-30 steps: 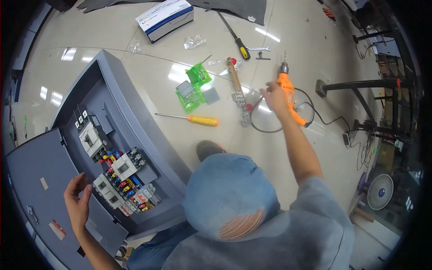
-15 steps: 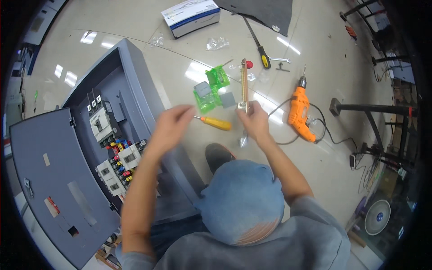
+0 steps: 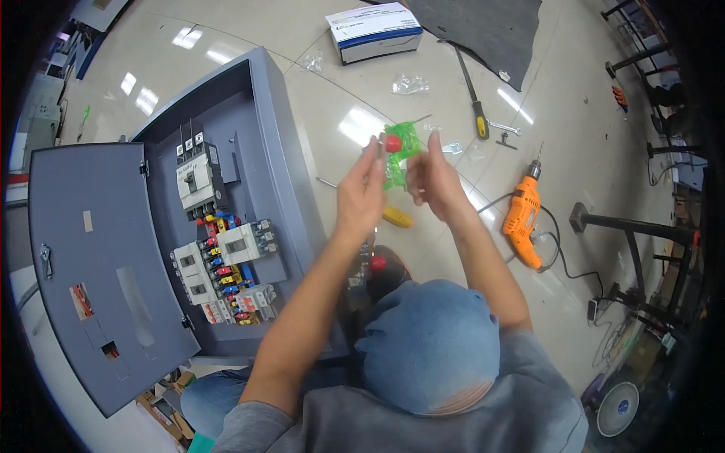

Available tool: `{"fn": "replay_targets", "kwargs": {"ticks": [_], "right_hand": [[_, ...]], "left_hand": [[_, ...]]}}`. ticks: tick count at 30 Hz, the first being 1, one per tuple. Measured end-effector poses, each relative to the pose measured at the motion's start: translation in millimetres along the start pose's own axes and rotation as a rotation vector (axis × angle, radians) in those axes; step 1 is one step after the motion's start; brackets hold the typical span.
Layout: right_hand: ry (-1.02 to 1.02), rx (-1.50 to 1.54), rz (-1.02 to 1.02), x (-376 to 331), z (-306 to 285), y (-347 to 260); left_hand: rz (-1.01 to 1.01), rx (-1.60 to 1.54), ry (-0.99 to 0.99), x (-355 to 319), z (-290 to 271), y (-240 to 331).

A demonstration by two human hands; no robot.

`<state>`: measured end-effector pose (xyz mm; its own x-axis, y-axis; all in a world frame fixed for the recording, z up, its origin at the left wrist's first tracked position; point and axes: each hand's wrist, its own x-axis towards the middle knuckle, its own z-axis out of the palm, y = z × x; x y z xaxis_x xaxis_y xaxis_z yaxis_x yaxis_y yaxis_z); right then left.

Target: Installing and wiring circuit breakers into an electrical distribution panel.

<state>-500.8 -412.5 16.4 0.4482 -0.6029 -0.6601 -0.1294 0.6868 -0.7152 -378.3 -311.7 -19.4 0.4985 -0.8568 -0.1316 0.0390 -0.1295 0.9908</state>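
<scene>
My left hand [image 3: 361, 198] is closed around a metal bar with red end pieces. One red piece [image 3: 393, 143] shows beside the fingertips, and another [image 3: 377, 262] lies below the hand, with metal parts next to it. The palm hides the bar's middle. My right hand [image 3: 438, 180] is just to the right, its fingers apart and nothing seen in them. Behind both hands lie green plastic packets [image 3: 406, 136], partly covered. Under the right hand rests a screwdriver [image 3: 398, 217] with a yellow handle, its shaft partly hidden by the left hand.
At left stands a grey electrical cabinet [image 3: 283, 143], its door [image 3: 72, 302] swung open, holding circuit breakers [image 3: 198, 185]. An orange drill [image 3: 521, 219], a file [image 3: 481, 121], a wrench [image 3: 504, 128] and a white-blue box [image 3: 375, 47] lie on the floor. Black metal legs [image 3: 630, 219] stand at right.
The bar has passed from my right hand to my left and been turned. My left hand moved right, and my right hand has let go and opened. The whole view has shifted.
</scene>
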Motion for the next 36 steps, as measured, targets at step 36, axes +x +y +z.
{"fn": "replay_targets", "kwargs": {"ticks": [36], "right_hand": [[-0.032, 0.039, -0.030, 20.3, -46.3, 53.1]], "left_hand": [[-0.271, -0.097, -0.140, -10.3, 35.4, -59.9]]}}
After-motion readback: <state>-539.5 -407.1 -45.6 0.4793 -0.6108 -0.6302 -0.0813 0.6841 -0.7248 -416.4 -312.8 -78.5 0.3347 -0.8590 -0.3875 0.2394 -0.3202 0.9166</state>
